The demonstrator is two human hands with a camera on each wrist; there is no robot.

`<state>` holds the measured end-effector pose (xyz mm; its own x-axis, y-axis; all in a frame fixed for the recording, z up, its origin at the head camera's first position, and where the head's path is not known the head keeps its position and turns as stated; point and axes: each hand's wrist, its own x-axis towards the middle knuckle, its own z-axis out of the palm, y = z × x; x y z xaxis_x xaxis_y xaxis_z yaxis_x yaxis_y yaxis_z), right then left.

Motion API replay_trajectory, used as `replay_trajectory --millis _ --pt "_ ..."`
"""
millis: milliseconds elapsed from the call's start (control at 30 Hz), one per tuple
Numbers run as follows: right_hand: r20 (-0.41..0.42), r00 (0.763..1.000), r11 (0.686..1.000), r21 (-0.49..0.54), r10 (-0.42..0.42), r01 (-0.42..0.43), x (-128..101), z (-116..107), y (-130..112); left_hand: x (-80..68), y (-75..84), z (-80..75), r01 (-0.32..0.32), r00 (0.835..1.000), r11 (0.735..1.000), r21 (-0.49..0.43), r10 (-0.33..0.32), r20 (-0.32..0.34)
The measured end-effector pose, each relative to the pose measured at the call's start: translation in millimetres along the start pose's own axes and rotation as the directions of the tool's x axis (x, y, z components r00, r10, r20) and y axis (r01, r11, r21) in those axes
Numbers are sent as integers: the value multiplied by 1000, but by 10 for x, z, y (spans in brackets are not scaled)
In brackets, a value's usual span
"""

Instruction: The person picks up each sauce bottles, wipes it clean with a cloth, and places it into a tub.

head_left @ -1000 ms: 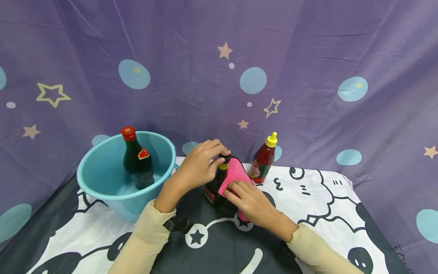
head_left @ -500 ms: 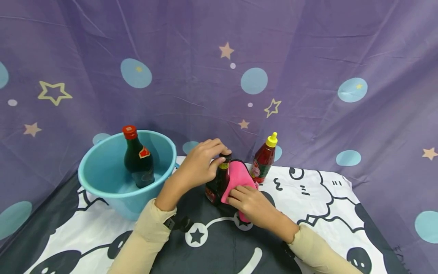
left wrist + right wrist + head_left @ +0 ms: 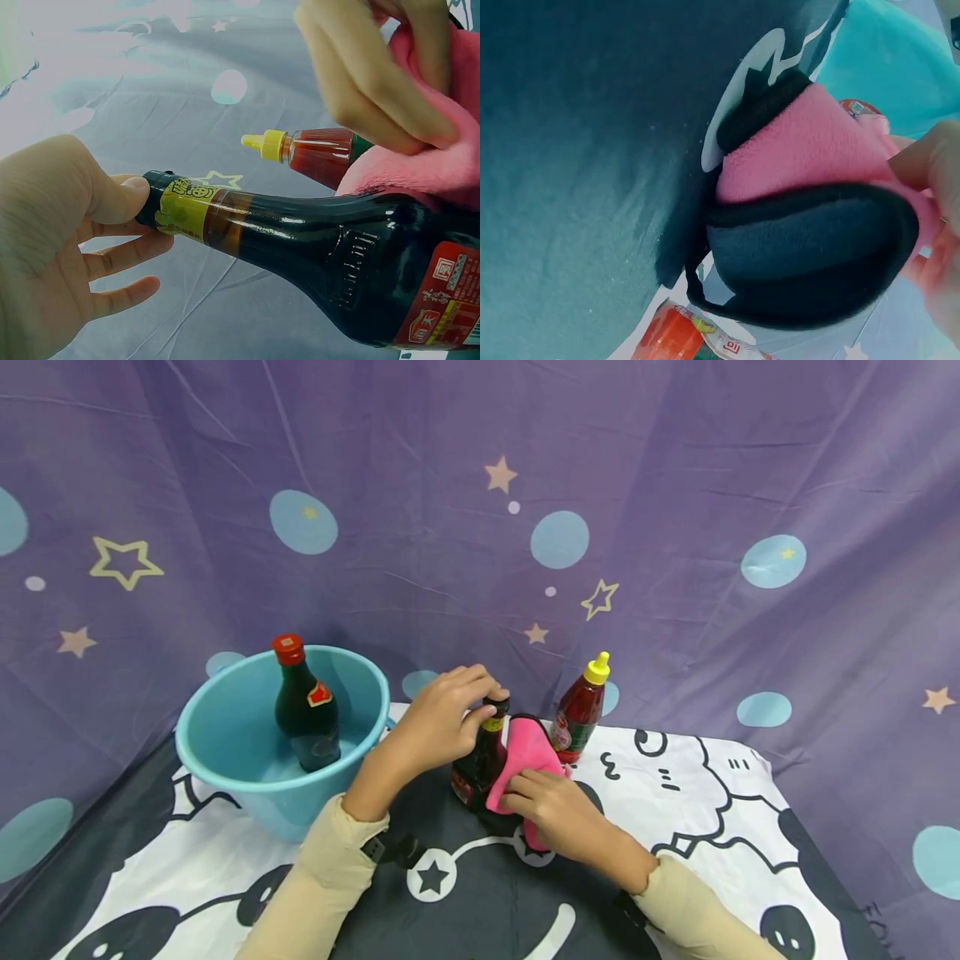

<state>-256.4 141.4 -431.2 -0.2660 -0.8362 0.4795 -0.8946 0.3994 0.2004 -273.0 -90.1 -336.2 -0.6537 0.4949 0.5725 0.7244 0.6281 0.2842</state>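
"Two hands are closing in on one dark bottle, which is standing on the patterned cover between the blue bucket and the red sauce bottle!"

"And what is the left hand doing up there?"

"It's pinching the cap between thumb and forefinger, probably for steadiness. The lower fingers are spreading free, so the label is showing plainly in the left wrist view."

"Meanwhile the right hand?"

"It's gripping a pink cloth, fingers curling over the near edge. The cloth is lying against the bottle's side, so I'm guessing the top hold is countering any push. Its dark-edged end is hanging loose in the right wrist view."

"What about the arms?"

"The left forearm is rising from the lower left, the hand arching over the cap. The right one is slanting in from the lower right and sitting lower, back of the hand facing up."

"Anything standing by?"

"A green bottle is leaning inside the bucket, red cap poking above the rim. The sauce bottle is standing just behind the cloth, untouched by either hand."
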Motion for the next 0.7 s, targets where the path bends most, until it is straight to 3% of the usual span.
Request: replay_trajectory --millis 133,233,433,700 --pt "-159 986 997 75 39 -27 5 -14 17 -3 2 5 2 1000 1000 -6 -2 0" --pt "-292 952 993 90 95 -72 32 -46 39 -2 -2 8 3 1000 1000 -6 -3 -3" --pt "-502 832 972 142 236 -189 121 -173 105 2 -9 15 1 1000 1000 -10 -1 -3" --pt "-656 686 947 180 316 -266 298 -356 196 5 -12 8 -3 1000 1000 -14 2 -3"
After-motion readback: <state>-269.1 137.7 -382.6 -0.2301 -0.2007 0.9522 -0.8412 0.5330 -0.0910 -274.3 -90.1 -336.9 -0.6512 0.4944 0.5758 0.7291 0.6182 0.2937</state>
